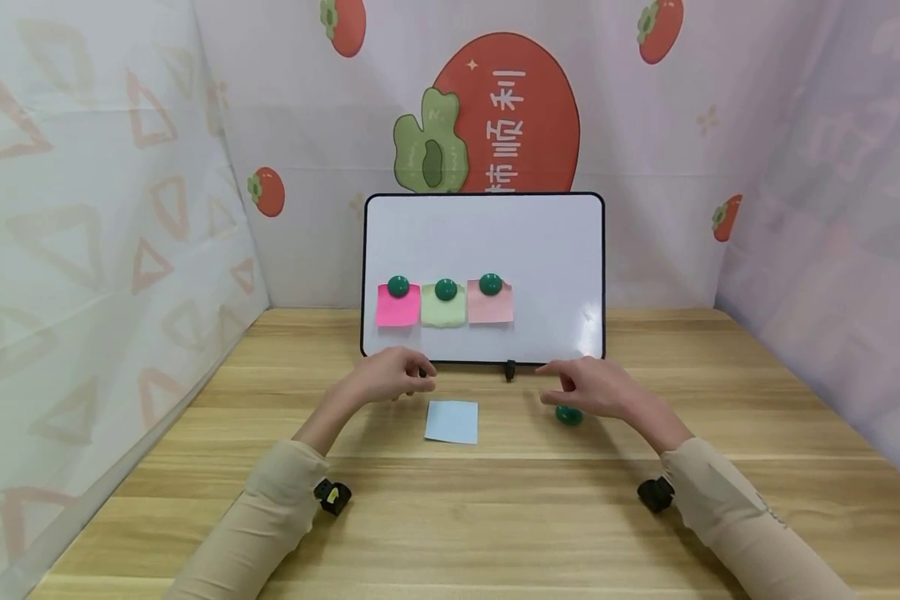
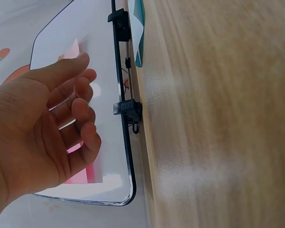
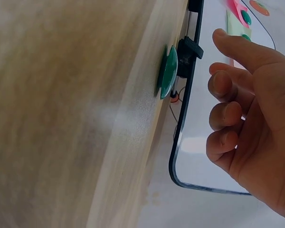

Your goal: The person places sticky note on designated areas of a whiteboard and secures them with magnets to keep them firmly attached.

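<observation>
My left hand [image 1: 392,374] hovers near the board's lower left edge, fingers loosely bent with nothing in them. Below and right of it, a light blue sticky note [image 1: 452,422] lies on the table. My right hand [image 1: 591,386] hangs in the air by the board's lower right, fingers relaxed and holding nothing. Just under it a green round magnet [image 1: 568,415] sits on the wood, seen also as a green magnet [image 3: 168,72] in the right wrist view. The whiteboard [image 1: 555,250] carries a hot pink note [image 1: 398,310], a pale green note [image 1: 443,312] and a light pink note [image 1: 491,307].
Green magnets, such as the middle magnet [image 1: 446,289], sit at the tops of the three notes. Black clips [image 1: 510,370] grip the board's lower edge. Patterned cloth [image 1: 300,250] hangs behind and along both sides of the wooden table [image 1: 450,533].
</observation>
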The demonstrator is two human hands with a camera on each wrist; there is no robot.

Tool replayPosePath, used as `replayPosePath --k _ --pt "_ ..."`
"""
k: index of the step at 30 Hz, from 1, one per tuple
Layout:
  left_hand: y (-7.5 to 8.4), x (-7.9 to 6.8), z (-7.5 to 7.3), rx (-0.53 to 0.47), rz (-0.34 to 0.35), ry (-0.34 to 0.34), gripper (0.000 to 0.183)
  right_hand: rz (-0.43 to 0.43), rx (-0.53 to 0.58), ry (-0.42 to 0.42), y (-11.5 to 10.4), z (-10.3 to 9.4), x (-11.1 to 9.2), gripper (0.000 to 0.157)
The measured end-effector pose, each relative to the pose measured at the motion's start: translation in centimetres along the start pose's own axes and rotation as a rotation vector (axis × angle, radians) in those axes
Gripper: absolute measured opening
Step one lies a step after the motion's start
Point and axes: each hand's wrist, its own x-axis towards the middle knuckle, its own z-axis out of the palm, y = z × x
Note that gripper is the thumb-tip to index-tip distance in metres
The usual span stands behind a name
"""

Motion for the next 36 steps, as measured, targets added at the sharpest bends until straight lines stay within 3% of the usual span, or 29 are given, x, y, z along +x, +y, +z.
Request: replayPosePath --k 7,15,24,36 --pt "0.0 -0.1 0.3 0.003 -0.022 -0.055 0.05 0.012 0.024 -0.049 0.7 0.0 -0.1 0.05" --pt "0.6 -0.4 0.6 0.068 -0.059 -0.106 0.049 0.038 0.101 -0.12 2.0 -0.2 -0.4 0.055" --pt "0.7 -0.3 1.2 0.026 -0.084 -0.294 0.054 0.023 0.19 -0.242 2.9 -0.4 -0.8 0.061" --pt "0.5 -0.2 1.4 -0.008 -0.072 -0.28 0.029 0.007 0.283 -0.303 4.1 -0.2 -0.8 0.06"
